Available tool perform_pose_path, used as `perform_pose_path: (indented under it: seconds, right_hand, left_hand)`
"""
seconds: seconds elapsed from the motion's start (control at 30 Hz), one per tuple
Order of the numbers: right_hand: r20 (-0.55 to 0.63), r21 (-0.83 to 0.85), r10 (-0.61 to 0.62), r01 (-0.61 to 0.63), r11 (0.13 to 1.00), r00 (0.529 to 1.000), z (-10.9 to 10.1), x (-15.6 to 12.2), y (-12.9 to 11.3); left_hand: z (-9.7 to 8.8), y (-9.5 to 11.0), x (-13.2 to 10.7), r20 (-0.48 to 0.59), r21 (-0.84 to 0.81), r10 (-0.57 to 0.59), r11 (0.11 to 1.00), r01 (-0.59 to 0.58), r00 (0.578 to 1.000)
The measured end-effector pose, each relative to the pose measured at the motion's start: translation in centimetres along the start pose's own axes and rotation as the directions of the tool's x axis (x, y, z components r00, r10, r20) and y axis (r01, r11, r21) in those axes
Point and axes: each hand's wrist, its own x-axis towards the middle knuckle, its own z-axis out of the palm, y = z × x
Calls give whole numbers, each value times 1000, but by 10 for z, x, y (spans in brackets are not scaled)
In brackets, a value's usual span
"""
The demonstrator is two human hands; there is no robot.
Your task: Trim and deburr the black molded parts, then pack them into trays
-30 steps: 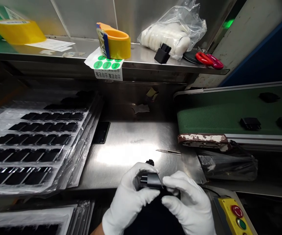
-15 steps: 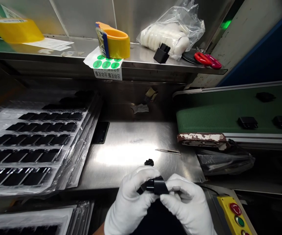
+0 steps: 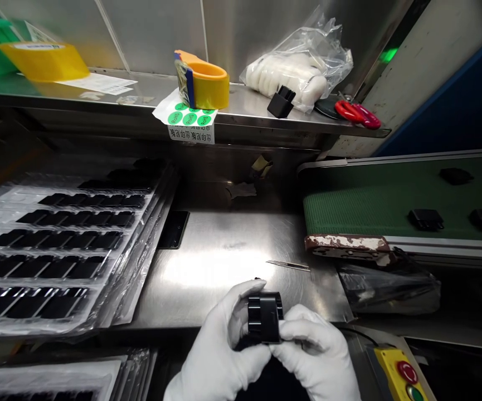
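Note:
Both of my white-gloved hands hold one small black plastic part (image 3: 264,317) above the near edge of the steel worktop (image 3: 215,262). My left hand (image 3: 219,351) curls round its left side, fingers closed. From the right, my right hand (image 3: 316,353) pinches the same part. The part stands upright, its ribbed end facing up. A tiny black piece behind it on the worktop is almost hidden by the part.
Clear trays (image 3: 57,245) of black parts lie at the left. A green conveyor (image 3: 391,203) carries black parts (image 3: 425,219) at the right. A thin blade (image 3: 287,264) lies on the worktop. The shelf holds a tape dispenser (image 3: 203,81), a bag (image 3: 299,67), red scissors (image 3: 356,113). Yellow button box (image 3: 402,373) near right.
The black part has been turned from lying sideways to standing upright between my hands, and my hands have drawn closer together around it.

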Motion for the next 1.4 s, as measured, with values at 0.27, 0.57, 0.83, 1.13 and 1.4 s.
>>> perform_pose_path:
  seconds: [0.27, 0.57, 0.83, 1.13, 1.4]
  right_hand:
    - [7, -8, 15, -15, 1000, 1000, -2, -1, 1]
    - [36, 14, 48, -48, 999, 998, -3, -6, 1]
    - [244, 607, 438, -489, 627, 865, 2, -6, -11]
    - [99, 428, 471, -465, 775, 877, 12, -10, 3]
    - [-139, -168, -93, 69, 983, 986, 17, -23, 1]
  left_hand:
    - [3, 4, 2, -39, -1, -39, 999, 39, 998]
    - [5, 8, 1, -37, 55, -13, 998, 15, 999]
    - [-1, -2, 0, 39, 320, 349, 883, -343, 936]
    - [-6, -10, 4, 13, 137, 46, 989, -47, 999]
    - [-10, -50, 14, 398, -577, -79, 753, 316, 914]
